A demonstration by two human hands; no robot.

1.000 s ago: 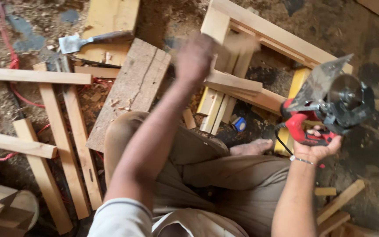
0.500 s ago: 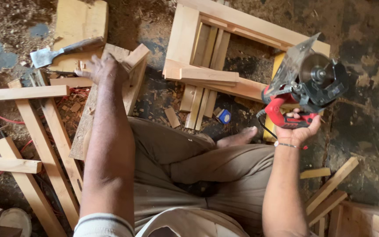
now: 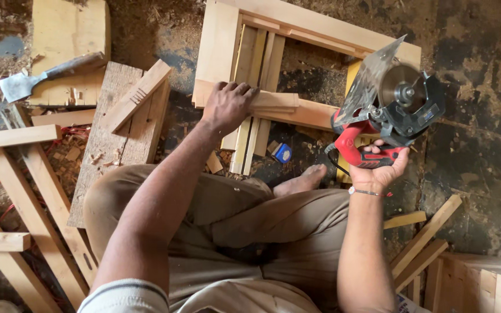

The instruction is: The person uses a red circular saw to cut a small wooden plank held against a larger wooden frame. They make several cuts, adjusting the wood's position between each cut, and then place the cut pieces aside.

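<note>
While the right hand point(image 3: 381, 168) grips the red circular saw point(image 3: 387, 110) lifted blade-up, the left hand point(image 3: 227, 104) lies closed over wooden slats point(image 3: 273, 103) across the frame point(image 3: 221, 40) on the floor. Holding those slats firmly, fingers well off any cutting line, seems wise. A small blue round object point(image 3: 282, 153) lies below the left hand.

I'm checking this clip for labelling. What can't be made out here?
- Red power saw: grip hidden by right hand; spinning or not, unclear.
- Wooden strip: under left hand, grasp unclear.
- Small blue thing: too small.
- Wooden box: cut off by frame edge.
</note>
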